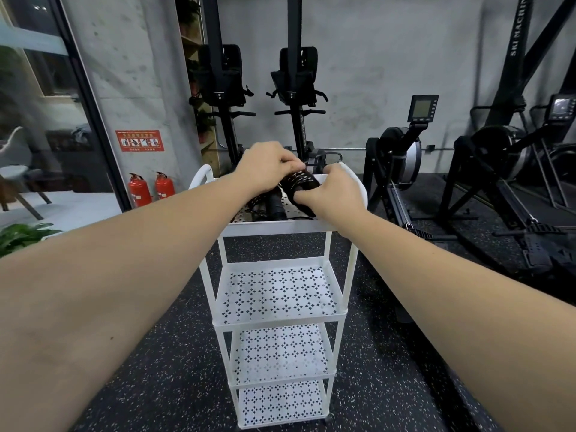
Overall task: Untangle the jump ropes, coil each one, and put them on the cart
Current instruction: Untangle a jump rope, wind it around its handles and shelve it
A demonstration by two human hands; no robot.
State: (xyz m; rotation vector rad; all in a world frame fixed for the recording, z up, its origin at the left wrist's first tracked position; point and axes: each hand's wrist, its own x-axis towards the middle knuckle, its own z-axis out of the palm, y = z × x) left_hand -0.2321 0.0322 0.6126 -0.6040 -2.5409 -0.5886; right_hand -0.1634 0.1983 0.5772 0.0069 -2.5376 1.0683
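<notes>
A white metal cart (276, 227) with perforated shelves stands in front of me on the gym floor. Over its top shelf I hold a coiled black jump rope (300, 182) with white flecks. My left hand (268, 168) grips the coil from the upper left. My right hand (330, 191) curls round its right side. Under the coil, on the top shelf, lie more black rope and a black handle (276, 207), partly hidden by my hands.
The lower shelves (277, 294) of the cart hold nothing. Upright rowing machines (293, 98) stand behind the cart and rowers (402, 157) to the right. Two red fire extinguishers (151, 188) stand by the left wall. A plant (21, 236) is at the left edge.
</notes>
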